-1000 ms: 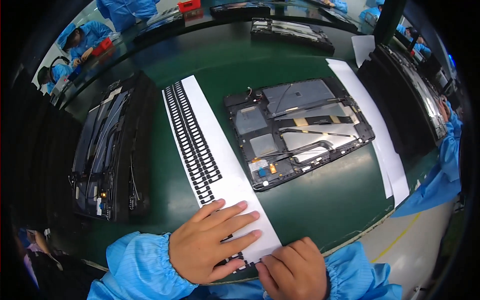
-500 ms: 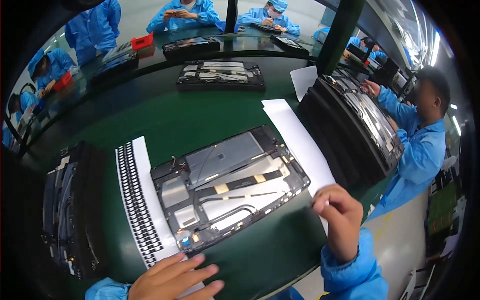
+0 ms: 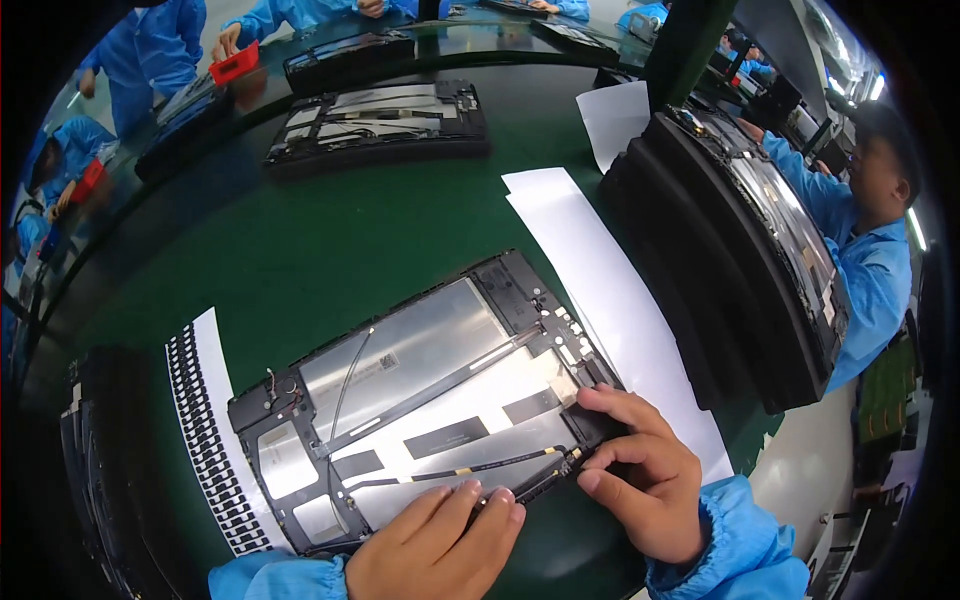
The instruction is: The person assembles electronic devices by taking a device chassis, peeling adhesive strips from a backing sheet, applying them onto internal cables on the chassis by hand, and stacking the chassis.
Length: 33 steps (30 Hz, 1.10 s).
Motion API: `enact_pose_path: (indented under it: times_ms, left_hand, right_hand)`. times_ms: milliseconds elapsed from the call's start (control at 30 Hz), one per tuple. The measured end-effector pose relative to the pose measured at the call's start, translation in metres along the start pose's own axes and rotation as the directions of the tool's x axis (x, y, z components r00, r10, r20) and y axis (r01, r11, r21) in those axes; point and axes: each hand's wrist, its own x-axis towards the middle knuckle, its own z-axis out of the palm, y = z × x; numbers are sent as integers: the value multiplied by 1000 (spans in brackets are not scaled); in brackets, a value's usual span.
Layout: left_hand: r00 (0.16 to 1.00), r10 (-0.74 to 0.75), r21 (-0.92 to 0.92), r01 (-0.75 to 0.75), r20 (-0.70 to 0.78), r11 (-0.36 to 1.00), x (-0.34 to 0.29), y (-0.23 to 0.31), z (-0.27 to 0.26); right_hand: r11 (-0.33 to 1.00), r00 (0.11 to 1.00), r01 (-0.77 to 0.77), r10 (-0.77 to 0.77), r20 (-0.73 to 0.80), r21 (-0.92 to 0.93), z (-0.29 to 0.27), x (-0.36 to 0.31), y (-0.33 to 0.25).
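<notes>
An opened tablet frame (image 3: 440, 390), black with silvery plates and thin cables, lies slightly tilted on the green table. My left hand (image 3: 440, 545) rests on its near edge, fingers outstretched and loosely side by side. At its right corner is my right hand (image 3: 650, 480), with the forefinger reaching onto the frame. The thumb and another finger come together at the frame's edge; whatever may be between them is too small or hidden to tell. Left of the frame lies a white sheet with rows of small black pieces (image 3: 208, 440).
White paper sheets (image 3: 620, 290) lie right of the frame. Beyond them rises a tall black stack (image 3: 690, 270) topped by another opened frame, with a person in blue (image 3: 875, 260) beside it. More frames stand at far left (image 3: 95, 470) and across the table (image 3: 380, 120). A red bin (image 3: 235, 63) stands farther back.
My left hand has moved right onto the frame's near edge. My right hand has gone from a pinch beside the frame to its right corner. The view has shifted, and the frame appears lower left.
</notes>
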Motion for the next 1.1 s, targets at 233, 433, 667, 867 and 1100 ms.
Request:
enact_pose_path:
  times_ms: [233,433,667,867,1100]
  left_hand:
    - [999,-12,-41,14,41,999,7,0,1]
    - [989,82,12,-84,120,996,21,4,10]
    - [987,87,31,-92,132,995,22,3,15]
    - [988,82,54,-90,134,995,21,7,19]
    - [995,-92,-162,86,-30,983,18,11,41]
  right_hand:
    - [997,999,-26,29,44,-77,-5,3,-5]
    - [997,998,-26,30,53,-69,-5,6,-3]
    - [987,998,-61,65,23,-147,-16,6,-5]
    - [974,999,32,-28,19,-223,-13,7,-8]
    - [906,991,135,-118,66,-401,-10,9,-5]
